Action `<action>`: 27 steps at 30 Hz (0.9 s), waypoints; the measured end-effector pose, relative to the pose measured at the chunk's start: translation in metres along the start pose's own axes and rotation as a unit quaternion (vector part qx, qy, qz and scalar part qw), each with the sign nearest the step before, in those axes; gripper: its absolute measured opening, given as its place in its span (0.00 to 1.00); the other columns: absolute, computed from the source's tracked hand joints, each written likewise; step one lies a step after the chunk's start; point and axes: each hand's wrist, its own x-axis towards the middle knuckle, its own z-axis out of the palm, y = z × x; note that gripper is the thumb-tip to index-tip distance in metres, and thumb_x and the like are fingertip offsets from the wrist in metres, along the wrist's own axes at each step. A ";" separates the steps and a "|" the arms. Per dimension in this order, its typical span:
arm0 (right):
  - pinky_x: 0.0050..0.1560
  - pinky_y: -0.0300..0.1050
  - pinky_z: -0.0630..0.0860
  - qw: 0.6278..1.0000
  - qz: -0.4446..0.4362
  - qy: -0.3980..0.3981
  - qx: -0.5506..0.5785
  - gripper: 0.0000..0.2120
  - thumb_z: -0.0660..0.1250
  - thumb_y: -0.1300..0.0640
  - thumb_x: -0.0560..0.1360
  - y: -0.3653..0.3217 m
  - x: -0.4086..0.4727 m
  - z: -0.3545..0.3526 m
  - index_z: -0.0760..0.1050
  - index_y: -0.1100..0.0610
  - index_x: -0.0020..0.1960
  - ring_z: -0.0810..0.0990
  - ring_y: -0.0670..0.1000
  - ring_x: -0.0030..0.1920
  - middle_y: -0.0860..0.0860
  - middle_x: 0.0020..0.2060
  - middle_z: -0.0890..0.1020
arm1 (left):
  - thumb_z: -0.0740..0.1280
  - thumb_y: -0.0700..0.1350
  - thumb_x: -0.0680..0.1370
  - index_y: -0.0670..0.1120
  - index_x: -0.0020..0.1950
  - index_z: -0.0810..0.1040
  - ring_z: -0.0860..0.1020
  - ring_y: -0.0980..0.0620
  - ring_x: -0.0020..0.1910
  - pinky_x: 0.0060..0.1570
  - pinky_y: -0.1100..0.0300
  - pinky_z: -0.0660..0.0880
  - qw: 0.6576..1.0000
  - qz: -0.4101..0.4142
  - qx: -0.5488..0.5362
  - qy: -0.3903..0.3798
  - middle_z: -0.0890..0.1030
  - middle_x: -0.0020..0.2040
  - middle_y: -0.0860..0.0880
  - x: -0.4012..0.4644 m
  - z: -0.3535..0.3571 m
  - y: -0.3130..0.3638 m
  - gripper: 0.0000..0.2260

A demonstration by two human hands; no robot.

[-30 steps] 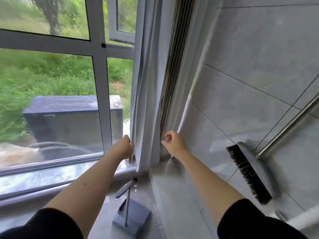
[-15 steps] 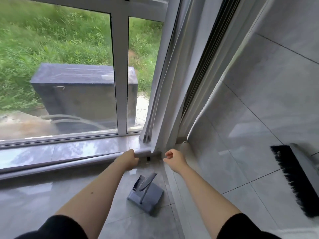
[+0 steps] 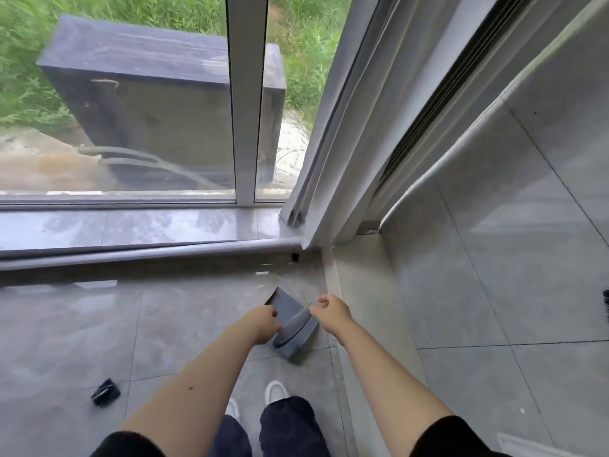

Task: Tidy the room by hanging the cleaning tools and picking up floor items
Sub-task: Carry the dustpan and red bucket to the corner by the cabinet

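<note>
A grey dustpan (image 3: 291, 331) with a rounded handle lies on the floor tiles near the wall corner, below the window sill. My left hand (image 3: 262, 324) is down at its left side with fingers curled; whether it grips the pan is hidden. My right hand (image 3: 331, 313) hovers just above the handle's right end, fingers loosely apart and holding nothing. A small black item (image 3: 105, 392) lies on the floor at the lower left. Black brush bristles (image 3: 605, 306) show at the right edge against the wall.
A grey curtain (image 3: 349, 127) hangs down to the sill corner. The dark stone window sill (image 3: 148, 255) runs across in front of me. The tiled wall (image 3: 494, 258) is close on the right. My white shoes (image 3: 275, 392) stand just behind the dustpan.
My view has tipped down from the window to the floor. Both hands dropped from the curtain's edge to the dustpan. The broom head slid almost out of view on the right.
</note>
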 end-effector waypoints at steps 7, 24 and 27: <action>0.60 0.51 0.75 0.995 0.048 -0.074 0.052 0.19 0.62 0.57 0.78 0.007 0.043 0.019 0.71 0.62 0.67 0.77 0.58 0.58 0.61 0.62 0.75 | 0.63 0.45 0.77 0.42 0.49 0.75 0.73 0.48 0.47 0.46 0.61 0.68 0.999 -0.004 -0.022 -0.047 0.78 0.54 0.41 0.028 0.022 0.000 0.07; 0.25 0.34 0.76 0.978 0.073 -0.144 0.132 0.12 0.61 0.68 0.75 -0.055 0.041 0.036 0.70 0.58 0.34 0.72 0.48 0.31 0.54 0.32 0.71 | 0.63 0.38 0.75 0.43 0.43 0.72 0.67 0.48 0.32 0.29 0.63 0.63 0.994 -0.039 -0.091 0.035 0.68 0.34 0.45 -0.003 0.003 -0.030 0.01; 0.28 0.36 0.75 0.983 0.035 -0.157 0.095 0.11 0.61 0.67 0.76 -0.075 0.027 0.055 0.73 0.57 0.37 0.72 0.48 0.32 0.54 0.35 0.73 | 0.65 0.39 0.75 0.43 0.45 0.74 0.69 0.48 0.40 0.31 0.62 0.65 0.986 -0.052 -0.149 0.053 0.71 0.41 0.43 -0.017 0.002 -0.053 0.01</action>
